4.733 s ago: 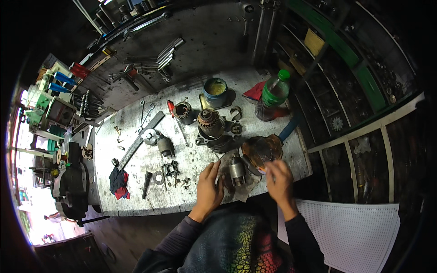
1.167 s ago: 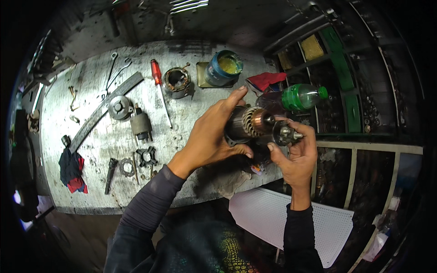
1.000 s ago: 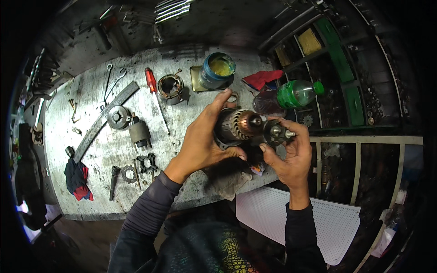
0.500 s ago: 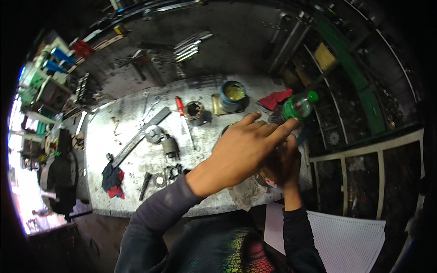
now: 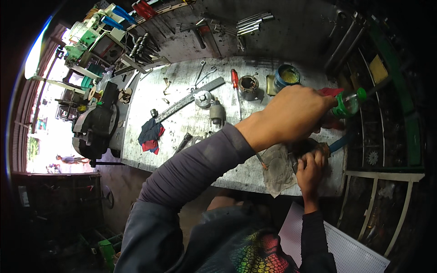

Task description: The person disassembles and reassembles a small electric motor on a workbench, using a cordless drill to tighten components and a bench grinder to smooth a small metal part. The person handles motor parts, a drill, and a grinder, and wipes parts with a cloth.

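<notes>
2 hands [image 5: 312, 172]; left [image 5: 293, 110] near bottle [image 5: 349, 103], contact unclear.

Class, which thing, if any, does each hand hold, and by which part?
Cannot be told: the left hand hides its own fingertips; the right hand is at a dark object, grip unclear.

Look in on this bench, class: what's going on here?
A person is at a cluttered workbench, both hands toward its right end. The left hand extends across, back upward, near the green-capped bottle; any grip is hidden. The right hand touches a dark object. A red-handled screwdriver lies beside an open metal cylinder, and a blue tub stands beyond the left hand.
</notes>
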A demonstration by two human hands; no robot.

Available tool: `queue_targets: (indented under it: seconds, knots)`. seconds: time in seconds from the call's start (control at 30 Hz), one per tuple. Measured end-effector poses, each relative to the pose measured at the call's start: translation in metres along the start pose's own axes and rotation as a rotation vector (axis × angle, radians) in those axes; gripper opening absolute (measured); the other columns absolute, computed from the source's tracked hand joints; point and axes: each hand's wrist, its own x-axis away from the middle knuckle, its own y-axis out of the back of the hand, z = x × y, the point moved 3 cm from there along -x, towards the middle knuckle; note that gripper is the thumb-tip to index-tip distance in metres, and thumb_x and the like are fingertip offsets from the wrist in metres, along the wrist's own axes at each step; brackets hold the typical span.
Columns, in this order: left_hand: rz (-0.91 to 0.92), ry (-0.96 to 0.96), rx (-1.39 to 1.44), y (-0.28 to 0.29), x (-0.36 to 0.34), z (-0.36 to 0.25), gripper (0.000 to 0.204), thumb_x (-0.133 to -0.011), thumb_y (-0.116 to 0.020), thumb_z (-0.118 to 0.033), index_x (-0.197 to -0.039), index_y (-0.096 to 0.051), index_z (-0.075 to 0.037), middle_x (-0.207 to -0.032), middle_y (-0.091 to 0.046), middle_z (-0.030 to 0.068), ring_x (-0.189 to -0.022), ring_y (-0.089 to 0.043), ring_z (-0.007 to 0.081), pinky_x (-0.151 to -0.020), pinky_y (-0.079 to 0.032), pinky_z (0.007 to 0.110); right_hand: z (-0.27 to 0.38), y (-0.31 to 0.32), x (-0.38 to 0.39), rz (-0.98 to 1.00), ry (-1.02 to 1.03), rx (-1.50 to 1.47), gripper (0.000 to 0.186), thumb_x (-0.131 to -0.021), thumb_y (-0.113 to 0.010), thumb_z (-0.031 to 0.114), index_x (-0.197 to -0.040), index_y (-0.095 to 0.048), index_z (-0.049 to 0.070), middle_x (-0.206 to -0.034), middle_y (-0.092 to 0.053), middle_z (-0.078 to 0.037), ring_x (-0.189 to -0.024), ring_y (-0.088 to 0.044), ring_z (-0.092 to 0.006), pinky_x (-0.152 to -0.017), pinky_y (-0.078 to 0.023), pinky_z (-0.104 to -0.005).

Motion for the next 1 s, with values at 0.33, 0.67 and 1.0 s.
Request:
queue_targets:
  seconds: [0.33,0.67,1.0]
  knots:
    - [-0.095,0.056,-0.177,-0.034,0.007,-0.020,0.035,-0.083,-0.073,-0.017,-0.109,-0.064,0.005,-0.099,-0.071,0.0180,-0.101,-0.071,0.0325,-0.083,-0.058,0.043,0.139,-0.060,0.044,0.146,0.202,-0.561,0.032,-0.089,-0.074,0.016,-0.117,-0.068,0.004,-0.114,-0.067,-0.018,-0.112,-0.063,-0.0365,-0.099,-0.050,-0.0433]
    - [-0.121,0.069,-0.112,-0.047,0.005,-0.035,0.049,-0.091,-0.064,-0.025,-0.128,-0.067,0.007,-0.121,-0.069,0.0204,-0.112,-0.063,0.0331,-0.105,-0.044,0.051,0.241,-0.097,0.020,0.316,-0.140,-0.454,0.013,-0.092,-0.071,0.003,-0.104,-0.074,0.001,-0.089,-0.067,-0.008,-0.068,-0.062,-0.0163,-0.063,-0.049,-0.0289]
    - [-0.062,0.100,-0.079,-0.037,0.005,-0.033,0.051,-0.087,-0.069,-0.029,-0.129,-0.070,0.000,-0.124,-0.068,0.0148,-0.117,-0.060,0.0321,-0.108,-0.040,0.049,0.268,-0.115,0.016,0.275,-0.201,-0.289,0.016,-0.088,-0.073,0.001,-0.104,-0.074,0.002,-0.081,-0.059,-0.009,-0.068,-0.061,-0.0218,-0.063,-0.048,-0.0340]
